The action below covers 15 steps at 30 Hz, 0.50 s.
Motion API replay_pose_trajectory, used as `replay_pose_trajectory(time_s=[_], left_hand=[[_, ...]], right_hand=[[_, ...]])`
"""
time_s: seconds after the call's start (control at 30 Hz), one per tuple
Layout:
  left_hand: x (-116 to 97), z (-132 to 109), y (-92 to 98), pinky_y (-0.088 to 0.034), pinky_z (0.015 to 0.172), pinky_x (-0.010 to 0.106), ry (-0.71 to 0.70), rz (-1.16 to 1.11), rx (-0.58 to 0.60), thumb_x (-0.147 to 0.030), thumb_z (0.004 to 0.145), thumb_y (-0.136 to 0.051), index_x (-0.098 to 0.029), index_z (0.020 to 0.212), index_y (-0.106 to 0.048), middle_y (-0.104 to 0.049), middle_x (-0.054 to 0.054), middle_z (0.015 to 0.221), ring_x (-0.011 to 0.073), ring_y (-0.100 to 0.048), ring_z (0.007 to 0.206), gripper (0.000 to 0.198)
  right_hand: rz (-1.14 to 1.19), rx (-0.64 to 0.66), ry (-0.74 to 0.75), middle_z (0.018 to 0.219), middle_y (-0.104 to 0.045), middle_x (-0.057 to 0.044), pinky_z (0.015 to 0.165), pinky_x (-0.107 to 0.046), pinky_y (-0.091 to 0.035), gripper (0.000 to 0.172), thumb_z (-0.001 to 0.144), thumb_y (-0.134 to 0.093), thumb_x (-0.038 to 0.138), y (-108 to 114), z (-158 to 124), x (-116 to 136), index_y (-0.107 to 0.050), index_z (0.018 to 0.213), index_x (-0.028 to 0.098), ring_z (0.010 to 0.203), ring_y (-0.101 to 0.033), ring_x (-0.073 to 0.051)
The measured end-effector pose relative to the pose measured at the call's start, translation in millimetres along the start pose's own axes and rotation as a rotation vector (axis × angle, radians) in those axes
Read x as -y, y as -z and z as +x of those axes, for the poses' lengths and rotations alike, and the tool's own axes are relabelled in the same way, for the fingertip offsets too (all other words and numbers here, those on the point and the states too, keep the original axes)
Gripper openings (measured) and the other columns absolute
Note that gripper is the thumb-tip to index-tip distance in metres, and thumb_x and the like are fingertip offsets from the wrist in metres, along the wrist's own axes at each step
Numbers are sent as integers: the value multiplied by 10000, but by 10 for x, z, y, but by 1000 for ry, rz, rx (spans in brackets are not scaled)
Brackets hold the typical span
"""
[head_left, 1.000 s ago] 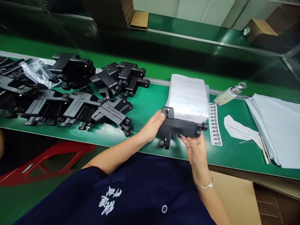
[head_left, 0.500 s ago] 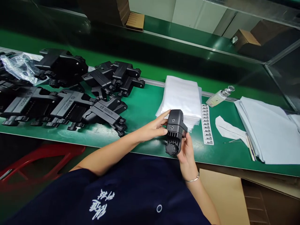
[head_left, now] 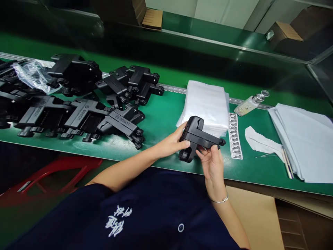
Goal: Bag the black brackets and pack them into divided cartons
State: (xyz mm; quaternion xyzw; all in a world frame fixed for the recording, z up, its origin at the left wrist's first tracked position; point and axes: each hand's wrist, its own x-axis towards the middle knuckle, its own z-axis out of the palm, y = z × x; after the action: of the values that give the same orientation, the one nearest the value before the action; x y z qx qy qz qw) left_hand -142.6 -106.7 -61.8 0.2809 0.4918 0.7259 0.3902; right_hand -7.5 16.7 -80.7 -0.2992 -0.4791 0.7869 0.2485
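Note:
Between my two hands, just above the green bench, is a black plastic clamp bracket [head_left: 199, 136] with knobs at its ends. My left hand [head_left: 172, 143] grips its left end, thumb on the near side and fingers partly hidden behind. On the right, my right hand [head_left: 213, 165] pinches the bracket's narrow far arm between thumb and fingers. Behind it lies a stack of clear plastic bags [head_left: 205, 102], partly covered by the bracket. A strip of printed labels [head_left: 235, 137] lies to the right of my right hand.
Several similar black brackets [head_left: 84, 113], some marked BOSCH, crowd the left of the bench, with a crumpled plastic bag [head_left: 36, 76] among them. A pump bottle [head_left: 248, 105], a white cloth [head_left: 261, 140], tweezers, thin sticks [head_left: 287, 163] and pale sheets [head_left: 307, 146] lie right.
The bracket has been turned from end-on to side-on, so its long arm now points right. My right hand has shifted its hold to that arm. The view has moved slightly.

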Motion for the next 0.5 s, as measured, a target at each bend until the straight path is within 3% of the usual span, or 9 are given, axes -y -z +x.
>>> replay_pose_trajectory(time_s=[0.13,0.23,0.37,0.5], left_hand=[[99,-17,-23,-516,900,409,134,-182,-219,-609,720,-715,-166,1136,-625,-706,112,1098,304,-655,1039,614],[100,-25,-31,-573,693,386,254,-379,-287,-663,746,-645,-144,1057,-624,-737,105,878,288,-714,802,605],[-2,-17,-52,-588,646,353,287,-478,-394,-603,838,-568,-132,1105,-606,-741,105,829,266,-724,757,543],[-118,-9,-105,-593,624,341,319,-504,-441,-557,918,-464,-111,1139,-604,-742,119,803,255,-726,743,517]], right_hand=[[-189,128,182,1209,-641,-71,803,-372,-598,498,799,-701,451,-36,-122,124,-527,1232,276,1042,-651,-215],[-369,252,308,1270,-620,-89,911,-420,-556,491,867,-636,380,-45,-228,163,-490,1327,291,1156,-608,-246],[-731,311,610,1173,-676,-63,938,-446,-529,349,897,-571,212,-43,-306,95,-621,1227,315,1090,-635,-241],[-846,406,849,1171,-673,-84,862,-429,-554,419,873,-557,130,-48,-291,30,-631,1246,305,1043,-648,-246]])
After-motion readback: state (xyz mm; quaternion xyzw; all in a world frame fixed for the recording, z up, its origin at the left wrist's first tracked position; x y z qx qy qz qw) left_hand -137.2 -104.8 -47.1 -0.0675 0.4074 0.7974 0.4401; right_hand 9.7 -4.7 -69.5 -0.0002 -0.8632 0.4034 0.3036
